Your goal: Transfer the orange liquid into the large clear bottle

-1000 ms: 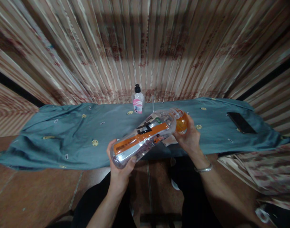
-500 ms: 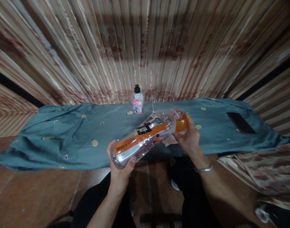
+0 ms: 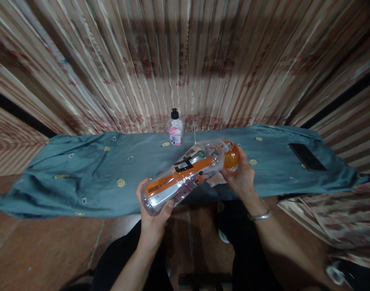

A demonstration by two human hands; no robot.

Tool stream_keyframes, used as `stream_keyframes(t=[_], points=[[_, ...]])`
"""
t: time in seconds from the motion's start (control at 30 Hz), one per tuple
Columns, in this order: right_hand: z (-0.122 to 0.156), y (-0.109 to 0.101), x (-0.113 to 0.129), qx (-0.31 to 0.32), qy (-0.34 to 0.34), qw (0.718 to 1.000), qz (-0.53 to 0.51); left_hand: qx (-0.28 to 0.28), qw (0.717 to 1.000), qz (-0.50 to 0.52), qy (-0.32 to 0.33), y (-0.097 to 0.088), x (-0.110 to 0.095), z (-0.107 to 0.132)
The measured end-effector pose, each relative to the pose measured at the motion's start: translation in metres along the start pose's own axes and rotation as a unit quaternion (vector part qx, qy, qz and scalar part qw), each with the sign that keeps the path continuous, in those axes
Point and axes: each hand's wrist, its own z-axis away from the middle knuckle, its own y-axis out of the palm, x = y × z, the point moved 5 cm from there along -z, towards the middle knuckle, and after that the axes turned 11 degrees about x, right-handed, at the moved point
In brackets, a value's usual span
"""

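Left fingers (image 3: 168,207) around tilted bottle (image 3: 185,173)

Pink-labelled bottle (image 3: 175,132) and dark phone (image 3: 306,157) on teal cloth (image 3: 90,173), striped curtain (image 3: 185,60) behind, tiled floor (image 3: 60,242) below.

Striped curtains (image 3: 233,60) above brown floor tiles (image 3: 54,246)

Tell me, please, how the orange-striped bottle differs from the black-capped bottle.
The orange-striped bottle is held tilted; the black-capped bottle stands upright on the cloth. The orange-striped bottle also looks larger than the black-capped bottle. Both look see-through.
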Motion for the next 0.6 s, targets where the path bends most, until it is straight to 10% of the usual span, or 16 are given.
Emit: stream_keyframes(t=[0.6], points=[[-0.0005, 0.0001, 0.0009, 0.004, 0.005, 1.0, -0.005, -0.005, 1.0, 0.005, -0.006, 0.0009, 0.0007, 0.0011]])
